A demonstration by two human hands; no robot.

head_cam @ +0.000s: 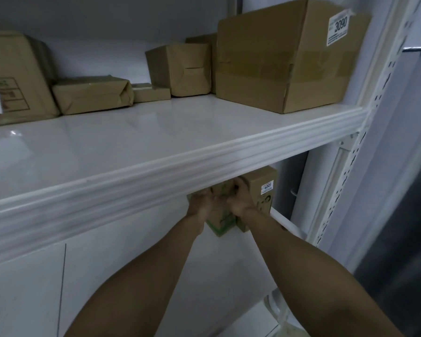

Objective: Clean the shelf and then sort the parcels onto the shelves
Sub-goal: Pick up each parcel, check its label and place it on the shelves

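Note:
Both my arms reach under the white upper shelf (156, 152) to the lower shelf (136, 251). My left hand (202, 205) and my right hand (240, 201) grip a small brown box with green print (223, 222) from either side, fingers curled on its top. Right beside it stands a taller brown box with a label reading 4001 (264, 190). The upper shelf's front edge hides the tops of both boxes and my fingertips.
Several brown parcels stand along the back of the upper shelf: a large carton labelled 3090 (284, 59) at the right, a wrapped box (180, 69) mid-back, a flat parcel (93, 93) and a carton (12, 76) at the left. A perforated white upright (345, 166) frames the right side.

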